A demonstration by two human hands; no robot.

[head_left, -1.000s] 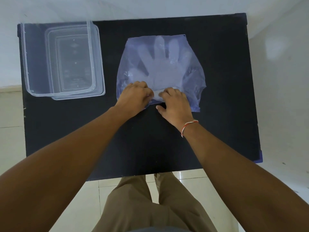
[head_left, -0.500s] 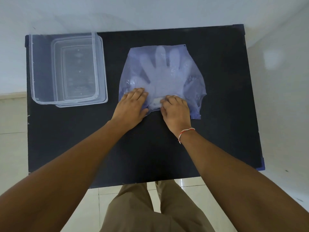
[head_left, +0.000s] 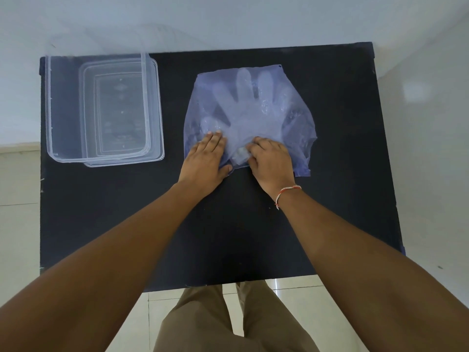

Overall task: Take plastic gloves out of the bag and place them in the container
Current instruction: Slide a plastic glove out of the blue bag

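Observation:
A thin bluish plastic bag [head_left: 297, 123] lies flat on the black table [head_left: 127, 212], with clear plastic gloves [head_left: 243, 107] showing through it, fingers pointing away from me. My left hand [head_left: 205, 161] lies flat, palm down, on the bag's near left edge. My right hand [head_left: 271, 161] sits at the bag's near opening, fingers curled around the glove cuffs [head_left: 239, 154]. The clear rectangular container [head_left: 50, 105] stands at the far left of the table, with nothing in it.
A clear lid [head_left: 157, 138] lies under the container. The table's near edge is close to my legs, and a pale wall runs behind its far edge. Tiled floor shows on both sides.
My left hand went from curled to flat on the bag. My right hand stayed at the opening, with its fingers curling further in. The view has shifted slightly.

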